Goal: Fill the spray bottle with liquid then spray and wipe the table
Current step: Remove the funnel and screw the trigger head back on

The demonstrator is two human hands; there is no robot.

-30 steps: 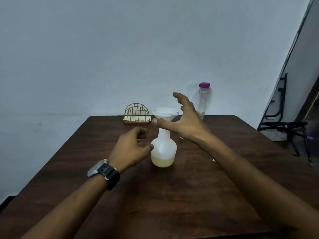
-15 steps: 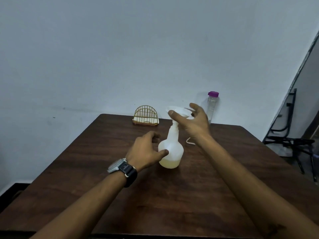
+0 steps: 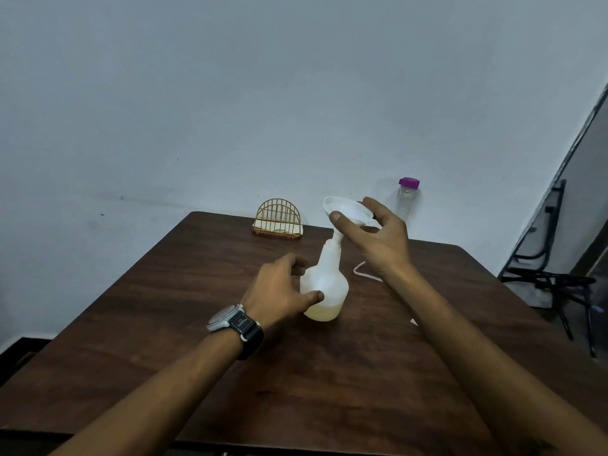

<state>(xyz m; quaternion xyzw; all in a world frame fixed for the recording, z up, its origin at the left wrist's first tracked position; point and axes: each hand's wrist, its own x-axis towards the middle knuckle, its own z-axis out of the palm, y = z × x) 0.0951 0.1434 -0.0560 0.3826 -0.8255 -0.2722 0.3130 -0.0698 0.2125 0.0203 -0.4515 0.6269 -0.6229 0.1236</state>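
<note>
At centre frame on the dark desk (image 3: 184, 324), spray bottle (image 3: 327, 281) stands upright, a shallow layer of pale yellowish liquid (image 3: 324, 313) in its base, neck open. White funnel (image 3: 348, 208) sits tilted over the neck, wide mouth tipped toward upper left. Spout meets the neck, but whether it is seated inside or just clear of it I cannot tell from this angle. Risks, as judged: any liquid clinging to the tilted funnel could drip onto the desk if it comes away at a slant. A spout catching in the neck could tip the light, nearly empty bottle if the grip on its body is loose. Thin pale tube (image 3: 362, 270) lies on the desk just right of the bottle, under the right wrist, and a careless forearm could sweep it off. Left hand (image 3: 279, 287), watch (image 3: 235, 321) on the wrist, grasps the bottle's round body, thumb across the front and fingers curled behind. Right hand (image 3: 378, 241), raised above it, pinches the funnel's rim between thumb and fingers, palm facing left. Far edge: wire rack (image 3: 278, 218) and a clear bottle with purple cap (image 3: 408, 199).
</note>
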